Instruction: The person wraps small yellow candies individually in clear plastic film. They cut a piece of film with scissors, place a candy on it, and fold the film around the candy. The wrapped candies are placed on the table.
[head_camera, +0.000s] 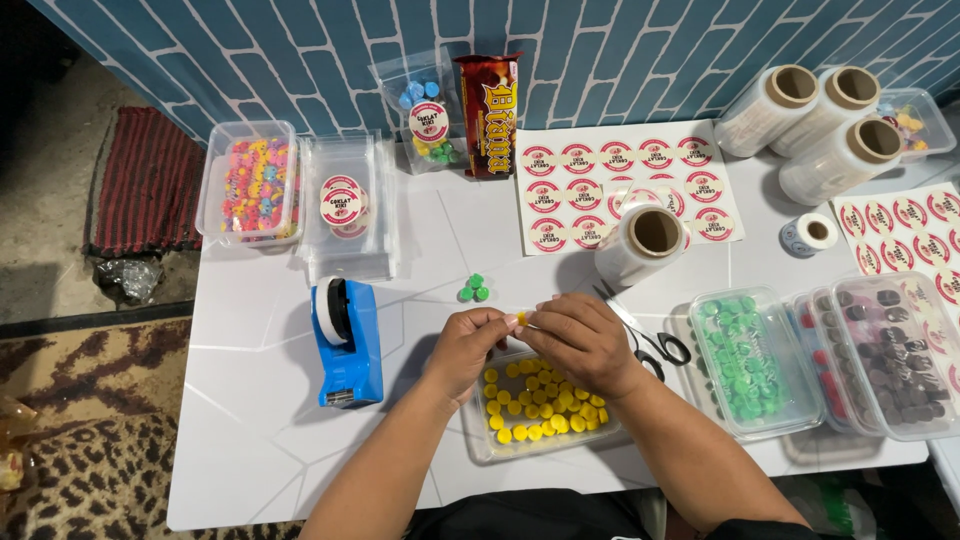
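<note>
My left hand and my right hand meet over a clear tray of yellow round candies near the front of the white table. Their fingertips pinch one small yellow candy between them. Three green candies lie on the table just beyond my hands. A blue tape dispenser stands left of my left hand. Black-handled scissors lie right of my right hand.
Clear tubs of green candies, red ones and dark chocolates sit at the right. Rolls of clear film, round-sticker sheets, a bagged candy pack, a dark red wrapper and a tub of mixed sweets stand further back.
</note>
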